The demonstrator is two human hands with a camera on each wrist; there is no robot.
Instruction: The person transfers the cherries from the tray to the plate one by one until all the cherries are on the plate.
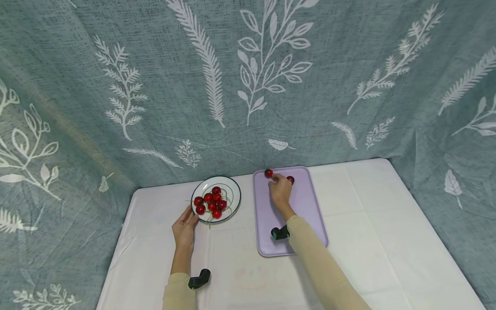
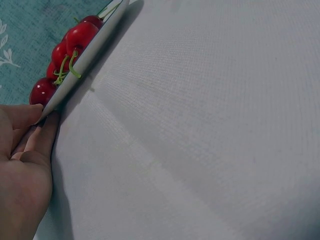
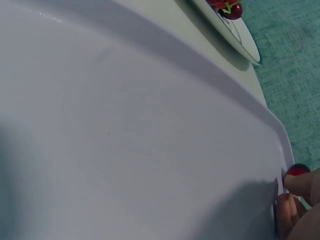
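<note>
A white plate with a dark rim (image 1: 235,189) holds several red cherries with green stems (image 1: 212,206). My left hand (image 1: 184,228) grips the plate's near-left edge, thumb on top and fingers beneath. In the left wrist view the plate (image 2: 92,57) appears tilted. Over the far end of a lilac tray (image 1: 267,232) is my right hand (image 1: 280,191), fingers bent. One cherry (image 1: 268,173) lies in the tray's far-left corner, just past the fingertips; another cherry (image 1: 291,179) is partly hidden behind the hand. In the right wrist view, the thumb overlaps a cherry (image 3: 298,169), with nothing visible between thumb and fingers.
A white cloth (image 1: 240,280) covers the table. Right behind its far edge hangs a green-grey curtain (image 1: 162,107) with white leaf patterns, which also runs along both sides. The plate stands left of the tray, a strip of tablecloth between them.
</note>
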